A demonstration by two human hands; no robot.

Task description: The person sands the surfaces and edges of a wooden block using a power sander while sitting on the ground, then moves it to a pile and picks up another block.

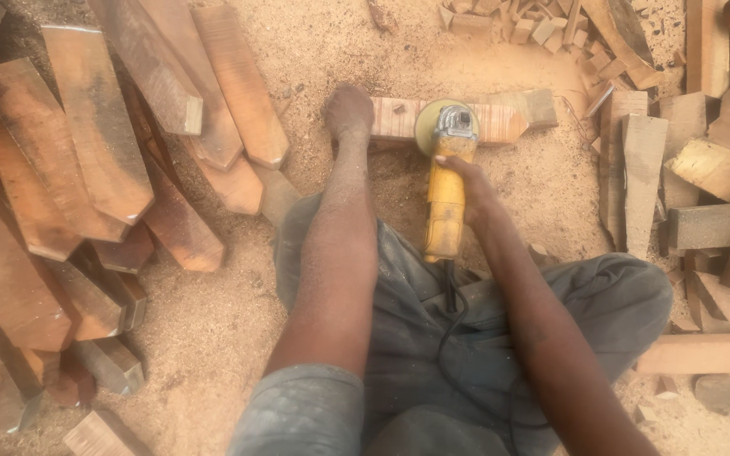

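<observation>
We look straight down at a person sitting on a sawdust-covered floor (pixel 238 312). Our right hand (pixel 469 187) is wrapped tight around the body of a yellow angle grinder (pixel 447 196), fingers closed on its casing. The grinder points toward twelve o'clock, and its round disc (pixel 433 125) sits on top of a pale wooden plank (pixel 500 120) that lies crosswise on the floor near the centre of the view. A black power cord (pixel 449 325) runs from the grinder's tail toward six o'clock, across grey trousers.

What reaches out from the left is a bare leg. Its foot (pixel 349 111) presses down on the left end of the plank at about eleven o'clock from the grinder, just beside the disc. We see no left hand in the view, so we cannot say how it is held.

At nine o'clock lies a big heap of reddish-brown wooden slats with pointed ends (pixel 86 143), overlapping one another and well apart from the plank. At three o'clock stand paler blocks and boards (pixel 644 181), some upright, some flat. At one o'clock, beyond the plank, small offcuts (pixel 542 25) are scattered in the dust. A long pale board (pixel 703 353) lies at four o'clock near the right knee.
</observation>
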